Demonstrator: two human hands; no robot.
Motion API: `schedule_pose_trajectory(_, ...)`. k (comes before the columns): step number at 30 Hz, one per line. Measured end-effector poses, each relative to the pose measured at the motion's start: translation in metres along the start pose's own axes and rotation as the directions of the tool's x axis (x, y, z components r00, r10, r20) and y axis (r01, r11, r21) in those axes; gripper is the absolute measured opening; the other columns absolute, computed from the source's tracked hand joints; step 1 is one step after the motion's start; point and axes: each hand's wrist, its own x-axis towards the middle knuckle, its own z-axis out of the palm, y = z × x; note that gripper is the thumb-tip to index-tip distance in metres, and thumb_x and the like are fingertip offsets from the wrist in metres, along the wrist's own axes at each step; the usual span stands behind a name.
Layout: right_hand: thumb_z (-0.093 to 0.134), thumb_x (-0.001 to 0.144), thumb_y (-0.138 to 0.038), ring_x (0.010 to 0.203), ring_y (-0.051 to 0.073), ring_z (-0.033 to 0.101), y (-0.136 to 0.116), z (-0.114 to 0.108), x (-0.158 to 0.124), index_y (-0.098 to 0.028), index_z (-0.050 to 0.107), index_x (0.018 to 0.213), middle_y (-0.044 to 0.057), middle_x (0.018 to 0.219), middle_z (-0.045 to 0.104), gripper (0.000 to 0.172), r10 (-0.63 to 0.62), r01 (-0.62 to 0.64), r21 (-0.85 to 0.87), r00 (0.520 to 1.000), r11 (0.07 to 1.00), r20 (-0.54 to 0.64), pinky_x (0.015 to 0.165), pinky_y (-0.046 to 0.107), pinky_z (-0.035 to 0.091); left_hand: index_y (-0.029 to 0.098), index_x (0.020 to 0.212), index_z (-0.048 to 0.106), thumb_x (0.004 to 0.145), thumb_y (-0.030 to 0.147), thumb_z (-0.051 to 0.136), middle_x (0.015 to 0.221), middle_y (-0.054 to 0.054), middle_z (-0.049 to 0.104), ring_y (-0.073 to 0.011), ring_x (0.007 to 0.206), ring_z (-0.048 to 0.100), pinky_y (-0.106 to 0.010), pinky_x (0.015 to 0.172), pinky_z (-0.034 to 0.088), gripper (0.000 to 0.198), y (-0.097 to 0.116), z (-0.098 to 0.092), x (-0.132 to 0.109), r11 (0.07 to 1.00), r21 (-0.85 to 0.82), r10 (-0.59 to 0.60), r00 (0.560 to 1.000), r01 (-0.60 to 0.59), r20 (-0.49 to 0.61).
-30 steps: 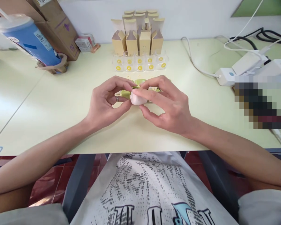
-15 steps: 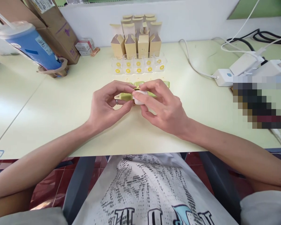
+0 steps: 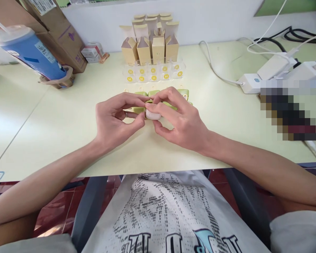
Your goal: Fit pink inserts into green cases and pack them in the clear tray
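Right hand (image 3: 184,124) and left hand (image 3: 116,119) came together over the near middle, half curled, their fingertips nearly closed in a light pinch on a white case (image 3: 153,115). Beneath them spread the pale desk (image 3: 68,123). At its far left stood a brown cardboard box (image 3: 67,44) with purple print, and in front of that a blue cup (image 3: 35,58), lidded, with a straw, in a brown holder (image 3: 63,81). Over on the right lay a dark object (image 3: 289,112), too blurred to name, and just behind it white adapters (image 3: 272,66) among cables. Straight ahead, near the wall, cream cartons (image 3: 158,49) stood upright in rows, 4 along the front, most with flaps up. Clear plastic holders (image 3: 147,75) sat right before them, showing 10 yellow stickers (2 rows of 5). Nearer still, green cases (image 3: 183,93) lay partly hidden behind the fingers. As for the white case, the left thumb met its left end, the right index finger crossed its top, and the right thumb was at its near edge; whether it touched the surface below could not be told. Smallest was a ring (image 3: 126,114) on a left finger.
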Motion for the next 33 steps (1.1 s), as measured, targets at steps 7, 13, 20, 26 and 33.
schedule_pose_trajectory(7,0.055,0.11,-0.007,0.127,0.025,0.078,-0.005,-0.003,0.003,-0.026,0.07,0.126,0.008,0.126,0.067,0.029,-0.049,0.049,-0.003,0.999,0.999,-0.018,0.103,0.045,0.074,0.031,0.104,0.089,0.101,0.031,0.094,0.12,-0.001,0.093,-0.0288,0.113,0.091,-0.042,0.081,0.082,0.006,0.003,0.0,-0.001,1.0,0.029,0.004,0.999,-0.003,-0.039)
schedule_pose_trajectory(13,0.055,0.109,-0.004,0.13,0.026,0.077,-0.008,-0.001,0.004,-0.027,0.069,0.13,0.008,0.127,0.067,0.035,-0.042,0.042,-0.009,0.999,0.999,-0.023,0.11,0.048,0.073,0.03,0.097,0.088,0.098,0.034,0.097,0.118,-0.003,0.093,-0.0301,0.111,0.091,-0.044,0.08,0.082,0.01,0.002,0.0,0.001,0.999,0.012,0.035,0.997,-0.034,-0.066)
schedule_pose_trajectory(20,0.055,0.11,-0.007,0.133,0.028,0.075,-0.012,-0.001,0.003,-0.027,0.072,0.13,0.009,0.127,0.067,0.034,0.039,-0.039,0.008,0.999,0.999,0.016,0.105,0.048,0.075,0.029,0.092,0.087,0.097,0.033,0.094,0.109,-0.002,0.092,-0.0271,0.106,0.091,-0.039,0.07,0.079,0.01,0.003,0.006,0.0,0.998,0.026,0.067,0.991,-0.064,-0.118)
schedule_pose_trajectory(26,0.061,0.117,-0.016,0.133,0.028,0.076,-0.008,-0.003,0.002,-0.032,0.071,0.15,0.008,0.134,0.07,0.038,0.051,-0.051,0.009,0.998,0.999,0.022,0.106,0.051,0.075,0.033,0.105,0.088,0.105,0.046,0.096,0.121,-0.004,0.089,-0.0294,0.115,0.089,-0.048,0.082,0.08,0.015,-0.001,-0.007,0.0,0.998,-0.016,0.057,0.998,-0.057,-0.016)
schedule_pose_trajectory(33,0.066,0.121,-0.032,0.129,0.027,0.078,-0.006,-0.003,0.004,-0.032,0.069,0.147,0.009,0.135,0.079,0.026,-0.008,0.011,0.04,0.997,0.999,-0.079,0.108,0.051,0.074,0.036,0.143,0.077,0.096,0.058,0.103,0.138,-0.003,0.08,-0.0257,0.121,0.085,-0.034,0.071,0.077,0.058,-0.009,-0.005,0.001,0.987,-0.043,0.159,0.987,-0.158,0.032)
